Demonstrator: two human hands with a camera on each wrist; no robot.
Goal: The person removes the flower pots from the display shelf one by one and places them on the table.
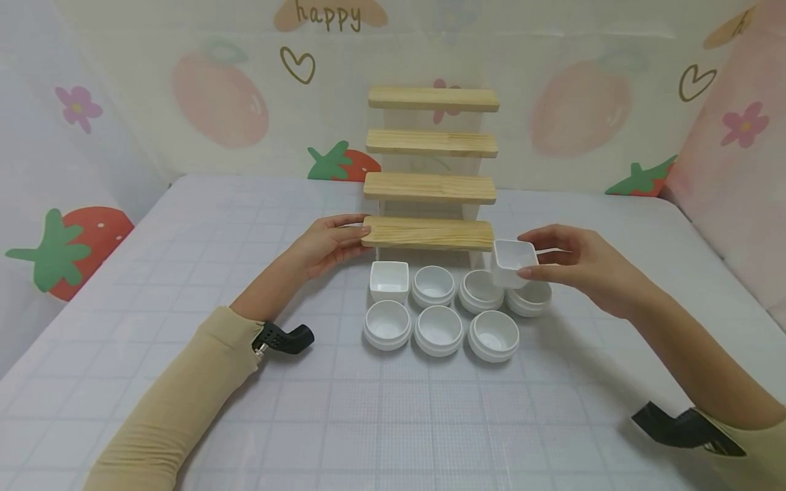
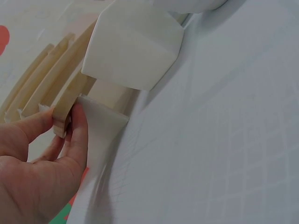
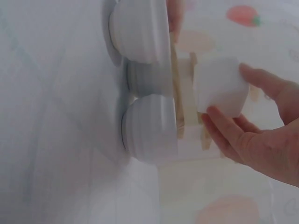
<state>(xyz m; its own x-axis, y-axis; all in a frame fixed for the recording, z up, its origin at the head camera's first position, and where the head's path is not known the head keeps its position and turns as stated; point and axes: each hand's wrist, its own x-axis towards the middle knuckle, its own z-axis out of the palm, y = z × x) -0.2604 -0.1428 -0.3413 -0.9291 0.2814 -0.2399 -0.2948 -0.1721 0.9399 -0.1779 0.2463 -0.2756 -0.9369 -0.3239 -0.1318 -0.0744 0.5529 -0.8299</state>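
A small square white pot point(image 1: 514, 262) is held up in my right hand point(image 1: 583, 266), thumb on one side and fingers on the other. It hangs over the right part of a group of white pots and hides some of the round pot point(image 1: 529, 300) below. My left hand point(image 1: 334, 245) pinches the left end of the lowest wooden board point(image 1: 430, 233) of a four-step stand. In the left wrist view, thumb and fingers close on that board's end point(image 2: 64, 109) from both faces. Another square white pot point(image 1: 389, 279) stands just in front of the stand.
Beside that square pot are round white pots point(image 1: 434, 286), with a front row of three more point(image 1: 439, 331). Three upper boards point(image 1: 430, 187) rise stepwise behind the lowest one. A fruit-printed backdrop point(image 1: 479, 41) borders the table point(image 1: 393, 423) at the back.
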